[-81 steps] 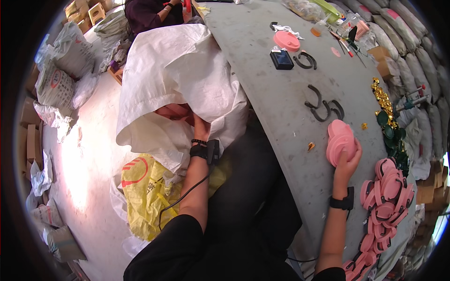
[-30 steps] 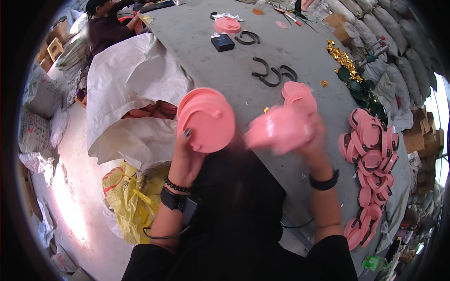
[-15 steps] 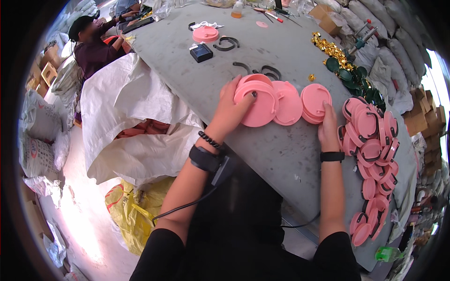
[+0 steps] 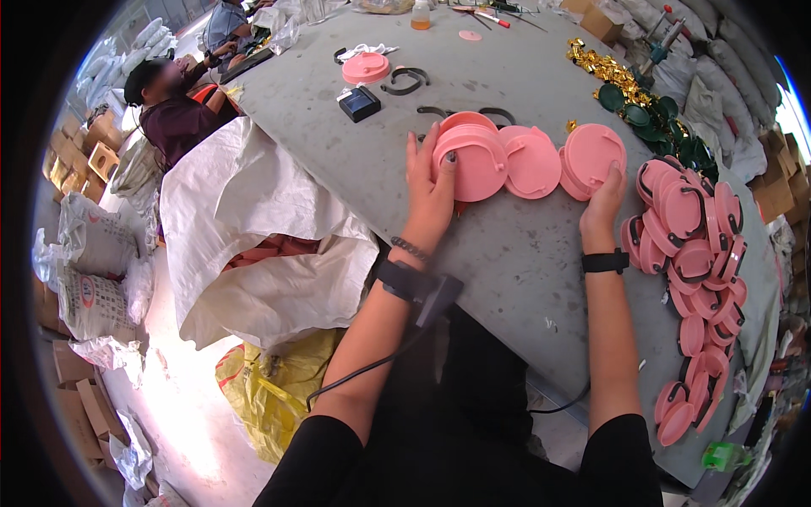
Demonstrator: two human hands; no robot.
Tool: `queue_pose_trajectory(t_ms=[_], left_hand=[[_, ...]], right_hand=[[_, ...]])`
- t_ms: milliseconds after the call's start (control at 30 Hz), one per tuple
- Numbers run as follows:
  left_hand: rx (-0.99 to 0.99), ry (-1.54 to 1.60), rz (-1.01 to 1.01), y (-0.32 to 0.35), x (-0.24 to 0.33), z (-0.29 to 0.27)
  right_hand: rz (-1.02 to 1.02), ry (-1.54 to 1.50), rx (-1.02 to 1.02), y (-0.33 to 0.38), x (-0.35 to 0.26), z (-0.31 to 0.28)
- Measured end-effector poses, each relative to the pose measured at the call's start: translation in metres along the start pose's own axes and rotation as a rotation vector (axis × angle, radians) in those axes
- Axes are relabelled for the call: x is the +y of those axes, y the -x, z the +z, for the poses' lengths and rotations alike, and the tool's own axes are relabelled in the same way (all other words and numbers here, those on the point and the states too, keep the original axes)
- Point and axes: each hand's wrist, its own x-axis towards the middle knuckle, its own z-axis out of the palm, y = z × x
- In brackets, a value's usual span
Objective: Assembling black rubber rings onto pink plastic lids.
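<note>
My left hand (image 4: 429,190) is closed round a stack of round pink plastic lids (image 4: 473,169), thumb on the front face and fingers behind. Against the stack's right side is a single pink lid (image 4: 534,165) with a small knob on its edge. My right hand (image 4: 603,207) grips a smaller stack of pink lids (image 4: 594,152), its thumb over the lower edge of the front one. The lids form a row above the grey table. Dark curved straps (image 4: 497,112) lie just behind the left stack, partly hidden by it.
Pink lids with dark straps (image 4: 693,262) are heaped along the right; green lids (image 4: 649,135) and gold pieces (image 4: 604,66) lie beyond. A black box (image 4: 359,102) and a pink lid (image 4: 366,67) sit farther back. A white sack (image 4: 279,211) stands at left, near a seated person (image 4: 173,114).
Both hands have shifted slightly farther away with their lids. The right-hand lids are more raised, showing the front lid's face more fully. The whole view has also moved a little.
</note>
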Motion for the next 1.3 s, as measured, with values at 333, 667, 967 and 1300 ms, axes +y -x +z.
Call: queue_pose_trajectory(t_ms=[333, 667, 967, 1300], left_hand=[[-0.023, 0.242, -0.016, 0.0, 0.007, -0.007], [-0.024, 0.64, -0.233, 0.004, 0.014, -0.014], [0.016, 0.614, -0.356, 0.005, 0.019, -0.019], [-0.018, -0.131, 0.159, 0.034, 0.021, -0.017]], right_hand=[[-0.061, -0.13, -0.044, 0.001, -0.007, -0.003], [0.03, -0.238, -0.315, 0.018, -0.027, -0.002], [0.378, 0.038, -0.778, 0.037, -0.048, -0.047], [0.208, 0.122, -0.672, 0.052, -0.036, -0.052]])
